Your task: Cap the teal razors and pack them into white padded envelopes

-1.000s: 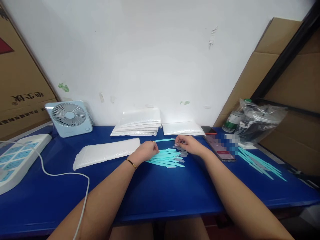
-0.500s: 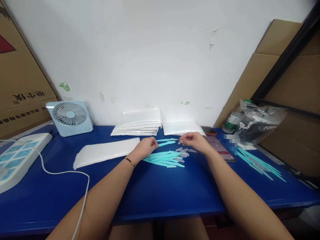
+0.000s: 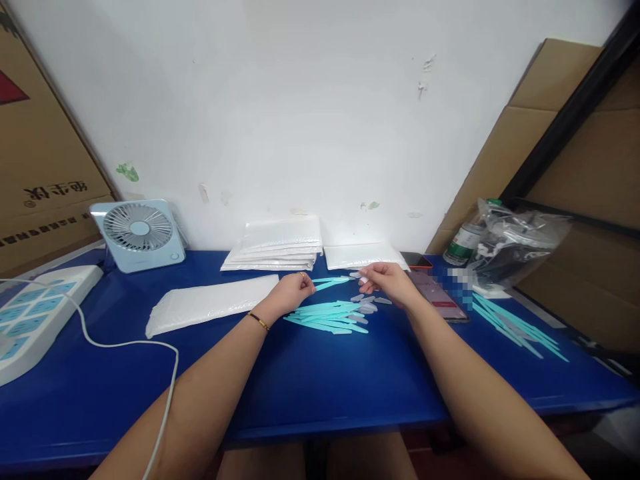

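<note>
Sticks (image 3: 327, 315) lie between envelope (image 3: 213, 303) and phone (image 3: 440, 297).

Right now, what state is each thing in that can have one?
left hand: closed on a teal stick, lifted off the table
right hand: pinching a clear cap at the stick's tip
teal stick pile: loose on the blue table
fan: upright; running or not, cannot tell
phone: flat, screen lit

The left hand (image 3: 293, 291) is pinching a teal stick (image 3: 331, 283) above the blue table (image 3: 320, 380), while the right hand (image 3: 387, 281) is holding a clear cap (image 3: 356, 275) at the stick's right tip. A pile of sticks (image 3: 327, 316) is lying just near them. White bags (image 3: 275, 248) are sitting farther back, a fan (image 3: 139, 233) far left.
</note>
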Tool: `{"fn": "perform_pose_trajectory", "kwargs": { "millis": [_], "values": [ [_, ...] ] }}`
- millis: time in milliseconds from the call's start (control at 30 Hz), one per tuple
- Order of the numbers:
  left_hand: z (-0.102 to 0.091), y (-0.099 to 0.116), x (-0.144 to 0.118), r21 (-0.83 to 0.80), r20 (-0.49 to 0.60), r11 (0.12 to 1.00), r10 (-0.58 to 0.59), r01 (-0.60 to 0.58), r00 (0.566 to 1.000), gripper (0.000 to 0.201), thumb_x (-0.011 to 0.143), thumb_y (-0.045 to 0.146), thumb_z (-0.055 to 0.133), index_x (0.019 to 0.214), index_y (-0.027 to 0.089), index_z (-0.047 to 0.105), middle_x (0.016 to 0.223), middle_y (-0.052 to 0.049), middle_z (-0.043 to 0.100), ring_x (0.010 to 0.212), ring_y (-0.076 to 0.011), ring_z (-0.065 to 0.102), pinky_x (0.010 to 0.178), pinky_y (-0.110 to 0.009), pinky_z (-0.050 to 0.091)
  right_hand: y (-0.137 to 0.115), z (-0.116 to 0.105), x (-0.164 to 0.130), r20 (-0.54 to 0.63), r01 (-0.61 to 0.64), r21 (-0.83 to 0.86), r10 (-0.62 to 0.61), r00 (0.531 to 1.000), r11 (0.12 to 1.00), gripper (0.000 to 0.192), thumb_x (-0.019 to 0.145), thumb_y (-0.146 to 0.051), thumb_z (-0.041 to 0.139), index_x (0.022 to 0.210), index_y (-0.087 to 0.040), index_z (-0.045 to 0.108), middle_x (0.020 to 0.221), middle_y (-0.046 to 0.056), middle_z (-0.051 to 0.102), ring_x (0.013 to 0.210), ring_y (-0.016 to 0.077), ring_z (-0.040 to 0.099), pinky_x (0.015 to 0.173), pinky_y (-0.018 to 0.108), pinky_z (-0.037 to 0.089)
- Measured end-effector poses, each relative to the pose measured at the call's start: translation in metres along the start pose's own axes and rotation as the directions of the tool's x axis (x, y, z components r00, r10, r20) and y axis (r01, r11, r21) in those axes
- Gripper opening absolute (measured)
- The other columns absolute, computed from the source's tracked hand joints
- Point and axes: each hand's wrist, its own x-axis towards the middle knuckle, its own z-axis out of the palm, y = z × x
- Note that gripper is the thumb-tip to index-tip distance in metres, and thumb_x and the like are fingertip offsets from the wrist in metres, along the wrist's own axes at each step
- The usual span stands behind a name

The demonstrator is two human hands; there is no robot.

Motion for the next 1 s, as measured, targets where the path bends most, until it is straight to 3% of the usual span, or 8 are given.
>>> {"fn": "perform_pose_trajectory", "kwargs": {
  "millis": [267, 533, 1000],
  "values": [
    [0.007, -0.001, 0.003, -0.019, -0.008, 0.998, 0.055, -0.055, 0.998, 0.024, 0.078, 0.04, 0.052, 0.081, 0.018, 0.06, 0.07, 0.0, 0.06, 0.063, -0.0142, 0.053, 0.055, -0.024, 0.037, -0.001, 0.026, -0.004, 0.089, -0.044, -0.022, 0.046, 0.995, 0.999, 0.034, 0.068, -0.045, 0.073, 0.074, -0.013, 0.064, 0.062, 0.004, 0.068, 0.054, 0.0138, 0.066, 0.049, 0.021, 0.052],
    [0.002, -0.002, 0.004, -0.033, -0.056, 0.999, 0.033, -0.035, 0.998, 0.023, 0.078, 0.039, 0.052, 0.079, 0.017, 0.06, 0.07, -0.001, 0.058, 0.064, -0.0144, 0.051, 0.054, -0.024, 0.035, 0.001, 0.011, 0.0, -0.028, 0.031, 0.0, -0.031, 0.999, 1.0, 0.032, 0.067, -0.043, 0.074, 0.075, -0.014, 0.064, 0.062, 0.002, 0.067, 0.046, 0.01, 0.061, 0.043, 0.019, 0.047],
    [0.009, -0.001, 0.007, -0.075, -0.019, 0.996, 0.04, -0.041, 0.999, 0.024, 0.08, 0.039, 0.052, 0.081, 0.018, 0.061, 0.07, -0.001, 0.06, 0.063, -0.0139, 0.052, 0.054, -0.024, 0.037, 0.001, 0.025, -0.004, 0.088, 0.008, -0.04, -0.004, 0.996, 0.999, 0.034, 0.069, -0.048, 0.07, 0.071, -0.015, 0.061, 0.062, 0.002, 0.066, 0.049, 0.0118, 0.062, 0.046, 0.021, 0.046]
  ]
}}
